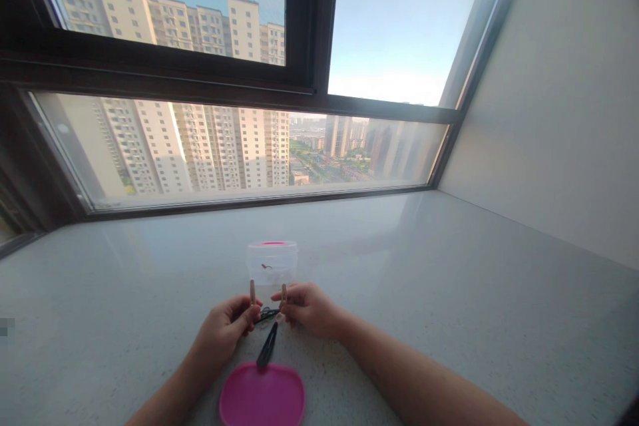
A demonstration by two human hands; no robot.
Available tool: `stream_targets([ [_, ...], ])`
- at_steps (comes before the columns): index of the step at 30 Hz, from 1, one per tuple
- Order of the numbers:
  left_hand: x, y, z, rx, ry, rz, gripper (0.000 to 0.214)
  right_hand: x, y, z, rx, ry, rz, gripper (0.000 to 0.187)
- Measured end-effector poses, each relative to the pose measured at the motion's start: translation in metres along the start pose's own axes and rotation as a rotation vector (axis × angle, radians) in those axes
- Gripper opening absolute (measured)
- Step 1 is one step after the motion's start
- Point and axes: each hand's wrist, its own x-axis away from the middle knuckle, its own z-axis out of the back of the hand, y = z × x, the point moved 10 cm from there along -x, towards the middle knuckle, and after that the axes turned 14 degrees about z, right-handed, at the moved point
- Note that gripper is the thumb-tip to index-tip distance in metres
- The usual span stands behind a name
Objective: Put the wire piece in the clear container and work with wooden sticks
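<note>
My left hand point(230, 326) is closed, pinching a brown hair clip point(252, 291) that stands upright between thumb and fingers. A similar brown hair clip point(284, 293) is upright in the pinch of my right hand point(305, 309), a short gap to the right. Between the hands lie dark hair clips point(268, 314), partly hidden by fingers, with some thin loops that are too small to make out. Nearer to me, a black snap hair clip point(267, 347) rests with its wide end against the rim of a pink lid point(262, 396).
Just beyond my hands stands a clear plastic container point(272, 259), with a small dark item showing on or in it and pink near its top. The pale speckled sill point(399, 266) runs to a dark window frame point(259, 205). A white wall point(559, 113) rises on the right.
</note>
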Motion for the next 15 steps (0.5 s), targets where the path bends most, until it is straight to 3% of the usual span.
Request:
stream_targets([
  [9,0.0005,0.0034,-0.0055,-0.046,-0.034,-0.063,0.032,0.0024,-0.0008,-0.0006,-0.032,-0.067,-0.024,0.042],
  [15,-0.0008,-0.0006,-0.0060,-0.010,-0.038,-0.026,0.034,0.0029,-0.0066,-0.0025,-0.107,-0.073,-0.004,0.036],
])
